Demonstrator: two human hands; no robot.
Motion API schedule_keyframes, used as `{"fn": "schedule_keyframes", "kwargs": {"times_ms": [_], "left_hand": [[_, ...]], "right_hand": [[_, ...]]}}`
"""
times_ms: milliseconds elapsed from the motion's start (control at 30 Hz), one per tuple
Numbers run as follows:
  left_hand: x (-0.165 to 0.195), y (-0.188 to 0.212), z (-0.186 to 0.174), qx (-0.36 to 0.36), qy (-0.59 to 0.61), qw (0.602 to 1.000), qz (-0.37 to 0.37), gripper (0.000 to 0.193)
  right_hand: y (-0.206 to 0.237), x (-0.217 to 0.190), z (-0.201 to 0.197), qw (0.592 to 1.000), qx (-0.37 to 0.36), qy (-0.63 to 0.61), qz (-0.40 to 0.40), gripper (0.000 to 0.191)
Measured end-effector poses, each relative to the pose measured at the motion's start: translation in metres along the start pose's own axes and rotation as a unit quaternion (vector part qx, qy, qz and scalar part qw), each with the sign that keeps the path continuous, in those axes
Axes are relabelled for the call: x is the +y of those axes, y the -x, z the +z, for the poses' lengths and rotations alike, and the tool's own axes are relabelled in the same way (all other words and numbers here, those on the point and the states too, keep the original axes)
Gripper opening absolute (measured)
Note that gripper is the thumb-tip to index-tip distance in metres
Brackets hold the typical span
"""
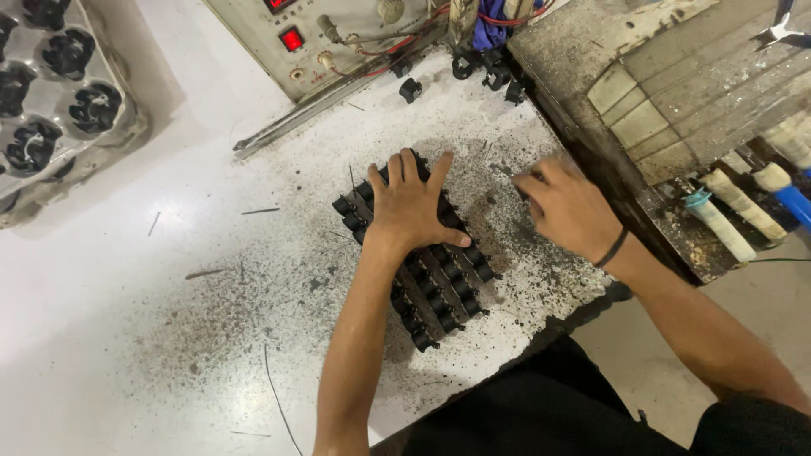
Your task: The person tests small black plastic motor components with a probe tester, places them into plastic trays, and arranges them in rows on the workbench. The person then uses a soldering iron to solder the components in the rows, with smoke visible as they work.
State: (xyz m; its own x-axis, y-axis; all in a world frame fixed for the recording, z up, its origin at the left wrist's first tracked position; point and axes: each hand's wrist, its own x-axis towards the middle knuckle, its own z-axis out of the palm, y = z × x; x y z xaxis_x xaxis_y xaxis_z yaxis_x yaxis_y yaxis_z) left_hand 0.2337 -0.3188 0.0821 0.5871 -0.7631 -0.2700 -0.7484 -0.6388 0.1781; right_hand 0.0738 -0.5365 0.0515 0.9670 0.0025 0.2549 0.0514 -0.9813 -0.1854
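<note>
The left hand (411, 205) is lying palm down on a block of black parts (431, 279), its fingers spread flat and open, pressing rather than gripping. The fingertips are reaching past the block's far end, the thumb is splayed to the right across one row, and the wrist is crossing the block's left edge, so most of the block is showing below and right of the palm. The parts are sitting in several close rows, and the block's long axis is running diagonally, from upper left under the fingers down to lower right toward the table's near edge. The block is resting on the white table (127, 321), on a patch speckled with dark grit. The right hand (568, 205) is lying just right of the block, apart from it, fingers pointing left and loosely curled; it is blurred, so I cannot tell whether it is holding anything. A dark band is circling its wrist. Beyond the block, a few loose black parts (410, 89) are sitting near a grey control box (317, 34) with a red lamp. A tray (59, 93) of round black pieces is standing at the far left, well apart. At the right, a worn bench (676, 93) is carrying pale rollers (739, 207).
</note>
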Motion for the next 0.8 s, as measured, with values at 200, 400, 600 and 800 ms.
{"fn": "schedule_keyframes", "kwargs": {"times_ms": [200, 400, 600, 800], "left_hand": [[0.001, 0.002, 0.0, 0.004, 0.011, 1.0, 0.0, 0.144], [0.001, 0.005, 0.001, 0.025, 0.017, 1.0, 0.001, 0.143], [0.001, 0.002, 0.001, 0.0, 0.005, 1.0, 0.0, 0.144], [0.0, 0.002, -0.001, -0.013, 0.003, 1.0, 0.0, 0.141]], "right_hand": [[0.063, -0.04, -0.032, 0.996, -0.069, -0.045, -0.032, 0.03], [0.088, -0.08, -0.026, 0.978, 0.052, -0.181, -0.091, 0.019], [0.089, -0.089, -0.005, 0.98, 0.097, -0.135, -0.107, 0.016], [0.045, -0.053, -0.001, 0.972, 0.077, -0.194, -0.111, 0.009]]}}
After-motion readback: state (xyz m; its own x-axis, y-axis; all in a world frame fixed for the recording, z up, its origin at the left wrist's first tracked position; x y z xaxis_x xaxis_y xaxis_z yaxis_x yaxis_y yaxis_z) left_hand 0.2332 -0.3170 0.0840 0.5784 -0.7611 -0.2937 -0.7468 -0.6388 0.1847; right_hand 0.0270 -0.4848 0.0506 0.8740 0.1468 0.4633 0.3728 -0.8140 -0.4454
